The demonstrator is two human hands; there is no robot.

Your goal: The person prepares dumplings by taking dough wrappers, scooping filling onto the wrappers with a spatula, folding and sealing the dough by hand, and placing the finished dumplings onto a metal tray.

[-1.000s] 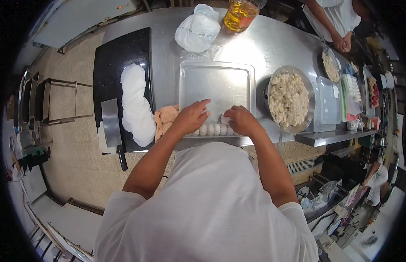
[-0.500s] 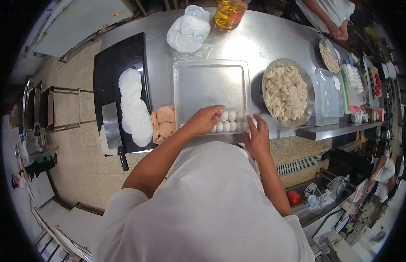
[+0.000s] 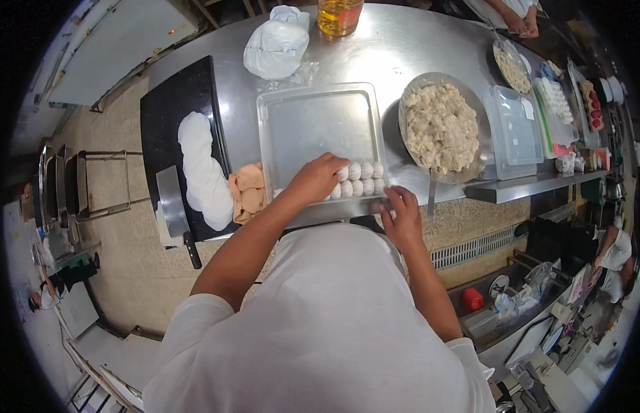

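Observation:
Round white pleated dumplings (image 3: 367, 186) stand in two short rows in the near right corner of a shallow rectangular tray (image 3: 266, 131). My left hand (image 3: 318, 180) reaches over the tray's near part, its fingers bent round the dumpling (image 3: 343, 173) at the left end of the farther row. More of the nearer row is partly hidden under that hand. At the tray's near right corner, my right hand (image 3: 402, 219) has its fingers apart and holds nothing; its fingertips are by the rim.
Left of the tray lie pinkish-brown dough-like pieces (image 3: 250, 191), a long white roll (image 3: 204, 172) on a black board (image 3: 162, 117), and a cleaver (image 3: 172, 199). To the right stands a bowl of chunky filling (image 3: 440, 127). Behind are a white bag (image 3: 277, 48) and an oil jug (image 3: 339, 17).
My right hand has drawn back from the right end of the dumpling rows to the tray's corner. My left hand stays at their left end. The whole view has shifted slightly.

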